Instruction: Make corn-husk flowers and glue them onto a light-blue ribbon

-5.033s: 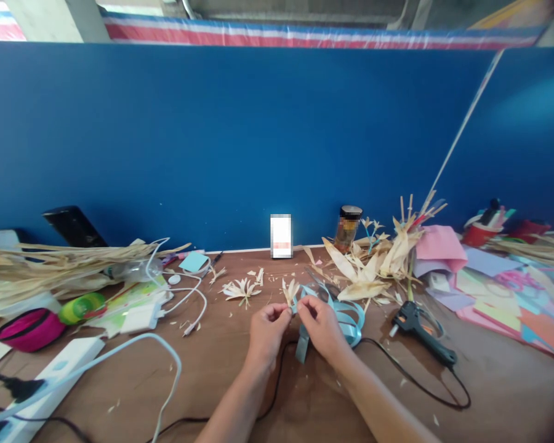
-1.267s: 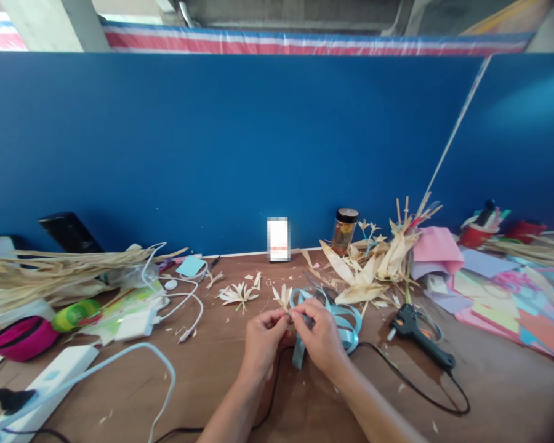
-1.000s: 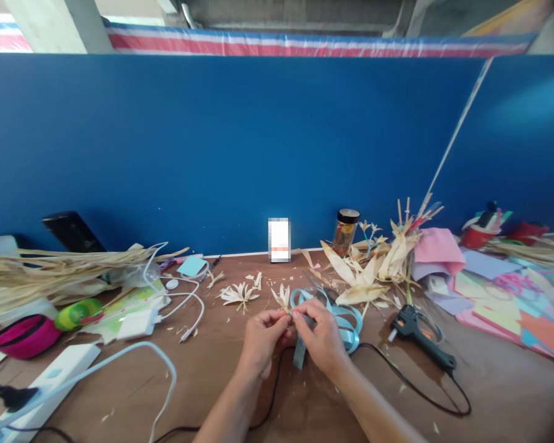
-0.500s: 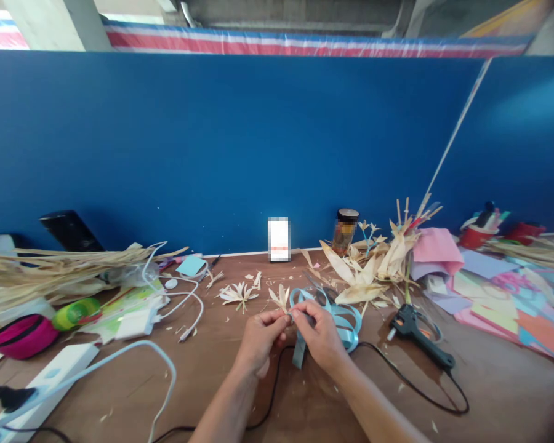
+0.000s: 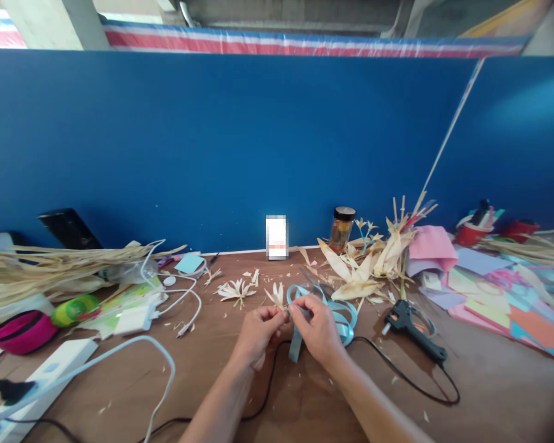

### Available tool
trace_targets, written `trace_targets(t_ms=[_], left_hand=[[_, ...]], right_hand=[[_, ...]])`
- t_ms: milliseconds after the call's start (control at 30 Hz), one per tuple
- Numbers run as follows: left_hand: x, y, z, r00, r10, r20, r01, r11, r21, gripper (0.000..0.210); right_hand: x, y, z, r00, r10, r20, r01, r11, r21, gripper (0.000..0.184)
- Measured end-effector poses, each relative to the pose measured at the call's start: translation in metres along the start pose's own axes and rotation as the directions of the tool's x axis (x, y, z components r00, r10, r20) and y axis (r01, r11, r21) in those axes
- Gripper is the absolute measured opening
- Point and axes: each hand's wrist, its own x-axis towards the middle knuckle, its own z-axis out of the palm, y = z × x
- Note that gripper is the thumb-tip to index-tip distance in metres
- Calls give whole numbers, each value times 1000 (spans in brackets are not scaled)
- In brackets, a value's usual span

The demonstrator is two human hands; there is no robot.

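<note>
My left hand (image 5: 257,335) is closed in a pinch at the base of a small pale flower of dried husk petals (image 5: 275,296), whose petals point up and away from me. Right beside it, fingertips almost meeting, my right hand (image 5: 318,327) pinches a light blue ribbon (image 5: 348,317) at the flower's base. Loops of the ribbon lie behind and to the right of that hand, and a loose end hangs below it. The exact contact between the fingertips is hidden. Another husk flower (image 5: 237,291) lies to the left on the brown table.
A black glue gun (image 5: 413,329) rests at right, its cord crossing under my hands. Dried husks (image 5: 355,274), a jar (image 5: 342,229) and coloured paper (image 5: 498,295) stand or lie beyond. On the left are a power strip (image 5: 50,384), white cables and a pink pouch (image 5: 21,332).
Both hands keep their pinch at the flower's base with hardly any change. The whole view has shifted slightly, so everything sits a little further left and up.
</note>
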Motion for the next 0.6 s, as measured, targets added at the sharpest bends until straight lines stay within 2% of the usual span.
trace_targets(t_ms=[267, 433, 600], left_hand=[[2, -1, -4, 998, -7, 70, 10, 998, -54, 30], [1, -2, -3, 997, 15, 78, -10, 997, -71, 29], [0, 0, -1, 997, -11, 80, 15, 999, -48, 28]], right_hand=[[0, 0, 1, 997, 62, 47, -68, 988, 136, 17], [0, 5, 6, 989, 133, 69, -146, 957, 252, 19], [-1, 7, 10, 980, 176, 93, -198, 908, 368, 22]])
